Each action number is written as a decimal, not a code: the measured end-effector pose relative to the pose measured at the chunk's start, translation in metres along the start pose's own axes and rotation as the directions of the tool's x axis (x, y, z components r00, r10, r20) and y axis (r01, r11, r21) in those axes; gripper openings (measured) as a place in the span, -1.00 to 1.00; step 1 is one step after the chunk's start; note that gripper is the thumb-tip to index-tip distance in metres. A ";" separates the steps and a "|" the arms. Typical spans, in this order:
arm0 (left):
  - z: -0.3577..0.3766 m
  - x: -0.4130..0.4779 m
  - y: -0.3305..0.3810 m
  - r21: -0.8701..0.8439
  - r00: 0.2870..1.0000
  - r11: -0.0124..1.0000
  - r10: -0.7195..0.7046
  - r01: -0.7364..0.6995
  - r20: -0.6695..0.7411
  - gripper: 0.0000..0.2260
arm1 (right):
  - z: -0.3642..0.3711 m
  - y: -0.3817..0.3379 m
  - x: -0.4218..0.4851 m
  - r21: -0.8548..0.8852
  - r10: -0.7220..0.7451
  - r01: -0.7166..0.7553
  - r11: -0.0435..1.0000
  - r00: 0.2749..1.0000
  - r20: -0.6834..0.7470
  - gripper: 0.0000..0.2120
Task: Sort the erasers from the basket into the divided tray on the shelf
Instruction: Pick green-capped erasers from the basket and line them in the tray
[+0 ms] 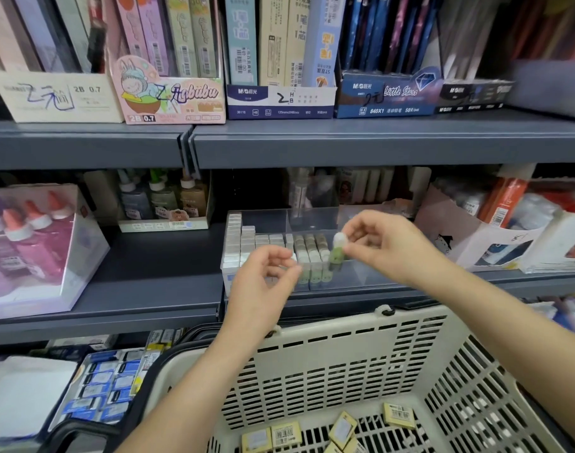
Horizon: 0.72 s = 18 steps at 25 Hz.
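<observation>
**Q:** ok so where's the eraser, and which way up is it?

**A:** Just one eraser [338,247] in play, green and white. It stands upright, long axis vertical, white end up and green end down. The right hand [390,246] pinches it at the white end between thumb and fingertips. It's over the tray [361,220], just right of the green rows [312,255]. Can't tell if the green end touches the tray floor or hangs just above it.

**Q:** how many of everything?

**A:** Two hands, one tray, one basket. The tray holds three rows of that same green-white kind, all standing on end like the held one. Left of those is a batch of white blocks [243,243], also on end, but too blurry for me to count. The tray is clear plastic with dividers and sits on the grey shelf [149,289]. The basket [345,348] is cream and slotted, right below the shelf edge, and both forearms reach over it. On its floor I count six yellow erasers [286,434]. They lie flat and point every which way, and two are cut off by the bottom edge.

**Q:** and the left hand?

**A:** The left hand [263,286] hovers in front of the tray's left half, fingers curled toward the thumb. There's a white bit at the fingertips, but it could be a block behind them, so I can't tell if it grips anything.
</observation>
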<state>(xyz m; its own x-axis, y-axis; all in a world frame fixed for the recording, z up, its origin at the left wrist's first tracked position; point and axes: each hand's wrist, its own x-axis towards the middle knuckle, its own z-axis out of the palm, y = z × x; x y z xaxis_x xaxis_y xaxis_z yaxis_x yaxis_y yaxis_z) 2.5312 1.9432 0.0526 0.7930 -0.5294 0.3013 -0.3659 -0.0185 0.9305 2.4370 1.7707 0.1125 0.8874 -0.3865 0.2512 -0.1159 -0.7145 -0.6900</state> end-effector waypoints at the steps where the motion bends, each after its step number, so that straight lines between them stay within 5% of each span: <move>1: -0.004 0.001 0.000 0.054 0.994 0.997 0.059 -0.054 -0.090 -0.80 | -0.006 0.004 0.004 -0.018 0.005 -0.006 1.000 0.999 -0.032 -0.84; 3: -0.014 0.004 -0.001 0.140 0.961 0.984 0.142 -0.111 -0.236 -0.81 | -0.014 0.014 0.012 -0.109 0.009 -0.017 0.994 0.997 -0.070 -0.84; 5: -0.024 0.011 -0.007 0.233 0.941 0.972 0.100 -0.023 -0.323 -0.76 | -0.013 0.021 0.016 -0.188 0.035 -0.049 0.981 0.997 -0.074 -0.87; 9: -0.031 0.020 -0.022 0.387 0.960 0.887 -0.180 0.253 -0.215 -0.23 | 0.001 0.028 0.016 -0.232 0.083 -0.073 0.970 0.996 0.030 -0.94; 18: -0.026 0.021 -0.037 0.457 0.966 0.868 -0.090 0.195 -0.241 -0.38 | 0.017 0.032 0.015 -0.404 0.135 -0.058 0.913 0.977 0.163 -0.79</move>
<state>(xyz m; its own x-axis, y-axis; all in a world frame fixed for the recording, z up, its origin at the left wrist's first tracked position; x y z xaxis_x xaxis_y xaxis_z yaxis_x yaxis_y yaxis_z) 2.5738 1.9551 0.0296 0.9167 -0.3055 0.2574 -0.3855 -0.5071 0.7709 2.4540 1.7520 0.0823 0.9246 -0.3786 0.0416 -0.3378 -0.8655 -0.3698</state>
